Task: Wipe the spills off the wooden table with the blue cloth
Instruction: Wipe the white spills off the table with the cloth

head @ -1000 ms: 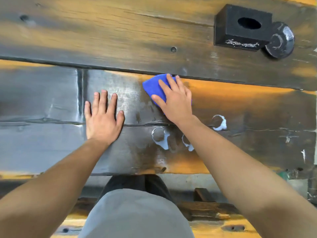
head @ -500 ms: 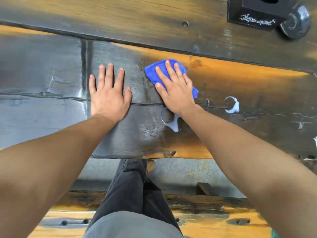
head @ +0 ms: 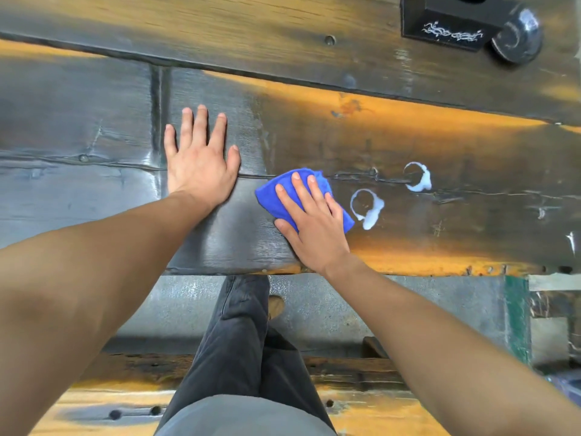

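Dark, worn wooden table (head: 94,121), planks running left to right, orange patches in the finish; concrete floor visible below its near edge. I stand at that near edge.

My right hand (head: 311,228) lies flat, fingers spread and extended, pressing the blue cloth (head: 270,196) onto the wood near the near edge; nothing is pinched, the cloth is only held down under the palm. My left hand (head: 198,165) is open and flat on bare wood just to the left, holding nothing, bracing.

Two white ring-shaped spills remain: the nearer spill (head: 367,209) just right of the cloth, almost touching its corner, and the farther spill (head: 418,177) further right along the plank crack.

Risks, as I judge them: the cloth is bunched, so a flat-palm sweep may smear liquid into the crack rather than lift it; pulling toward me could drag residue off the near edge.

Open room: bare wood to the right and toward the far edge. A black box (head: 446,23) and a dark round object (head: 515,39) sit at the far right, well apart.
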A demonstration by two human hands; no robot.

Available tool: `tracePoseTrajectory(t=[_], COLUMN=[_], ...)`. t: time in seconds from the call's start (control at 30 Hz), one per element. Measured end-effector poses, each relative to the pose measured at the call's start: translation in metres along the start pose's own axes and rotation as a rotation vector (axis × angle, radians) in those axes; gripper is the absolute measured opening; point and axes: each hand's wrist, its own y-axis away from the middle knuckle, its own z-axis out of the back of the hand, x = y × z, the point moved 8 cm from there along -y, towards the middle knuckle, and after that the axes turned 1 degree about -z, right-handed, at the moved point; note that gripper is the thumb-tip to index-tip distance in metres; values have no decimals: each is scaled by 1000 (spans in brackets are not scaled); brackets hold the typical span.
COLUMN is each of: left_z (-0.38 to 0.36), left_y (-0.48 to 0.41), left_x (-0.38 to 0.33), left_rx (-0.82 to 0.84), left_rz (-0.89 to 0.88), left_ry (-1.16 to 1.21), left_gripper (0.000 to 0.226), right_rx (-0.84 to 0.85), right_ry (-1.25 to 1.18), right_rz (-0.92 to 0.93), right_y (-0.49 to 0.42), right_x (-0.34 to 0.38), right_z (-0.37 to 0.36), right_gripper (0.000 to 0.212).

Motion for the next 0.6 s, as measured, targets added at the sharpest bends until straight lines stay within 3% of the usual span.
tracePoseTrajectory(t=[0.17,0.37,0.43,0.53,0.6], left_z=[0,1,5,7,0], left_y=[-1,1,5,20,29], left_x=[0,1,-3,-43,-82], left_rx=[15,51,44,15,38], left_rz=[-4,-3,-13,-126,-216], left_ry=[10,21,61,157,202], left_gripper=[67,68,66,62,62], right_rx=[-4,26,107,265,248], right_ry=[-91,-401,-599,-1078,-1218], right_rz=[21,1,-72,-323,-444], right_y=[50,99,109,127,133], right_x=[-3,-23,-25,-37,-57], right_z=[-17,-20,-11,2,11], right_gripper=[53,38,36,31,29])
